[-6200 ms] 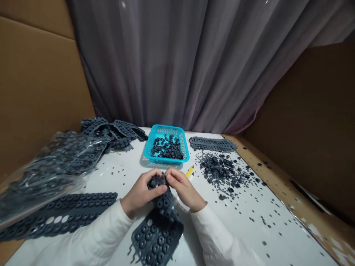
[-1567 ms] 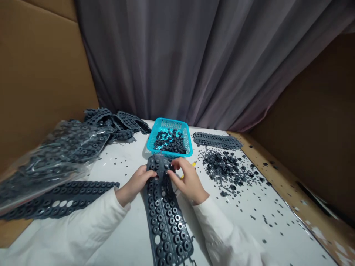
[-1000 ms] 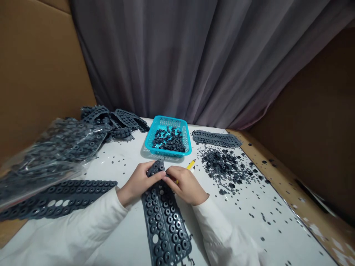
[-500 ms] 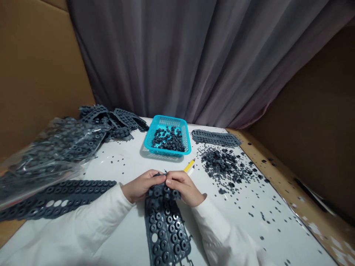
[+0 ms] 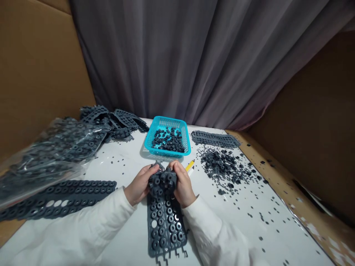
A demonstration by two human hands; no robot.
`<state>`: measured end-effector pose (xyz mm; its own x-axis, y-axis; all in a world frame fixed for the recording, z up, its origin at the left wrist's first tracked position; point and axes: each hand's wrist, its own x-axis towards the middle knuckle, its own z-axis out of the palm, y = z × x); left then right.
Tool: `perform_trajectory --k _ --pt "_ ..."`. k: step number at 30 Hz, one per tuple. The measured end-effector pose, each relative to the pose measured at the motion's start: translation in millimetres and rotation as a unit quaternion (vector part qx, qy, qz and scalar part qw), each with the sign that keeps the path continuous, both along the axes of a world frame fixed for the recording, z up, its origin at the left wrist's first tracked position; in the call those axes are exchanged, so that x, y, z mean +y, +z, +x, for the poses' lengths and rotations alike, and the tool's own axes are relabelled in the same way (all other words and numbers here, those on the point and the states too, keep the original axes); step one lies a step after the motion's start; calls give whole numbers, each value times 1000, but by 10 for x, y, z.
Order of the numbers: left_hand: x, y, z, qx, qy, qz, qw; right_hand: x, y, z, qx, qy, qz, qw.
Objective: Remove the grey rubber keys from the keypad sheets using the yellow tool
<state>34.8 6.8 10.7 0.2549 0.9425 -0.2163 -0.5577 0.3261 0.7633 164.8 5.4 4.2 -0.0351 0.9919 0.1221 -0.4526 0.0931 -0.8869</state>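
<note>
The dark bumpy strip (image 5: 165, 216) is on the white table (image 5: 122, 232) near the middle, its far end bunched up in both hands. The left hand (image 5: 138, 186) pinches one side and the right hand (image 5: 183, 184) grips the other, so I can't see all their fingertips. A yellow stick (image 5: 190, 165) pokes out by the right hand, partly hidden. Past them sits the blue basket (image 5: 166, 153). The shiny clear bag (image 5: 63, 147) blurs what's inside, and the picture's edge cuts it off.

both forearms angle inward; left hand (image 5: 138, 184) and right hand (image 5: 182, 184) nearly meet, fingers curled, thumbs up top
</note>
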Motion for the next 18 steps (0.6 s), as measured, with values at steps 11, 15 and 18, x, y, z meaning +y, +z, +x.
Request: perform_trajectory --k 11,15,18 --pt "-19 36 -63 50 -8 21 999 19 165 193 -73 25 53 996" --pt "-4 50 -75 45 23 6 999 8 179 193 -58 54 54 995" --pt "12 63 -84 35 48 -4 998 7 177 187 -33 66 59 996"
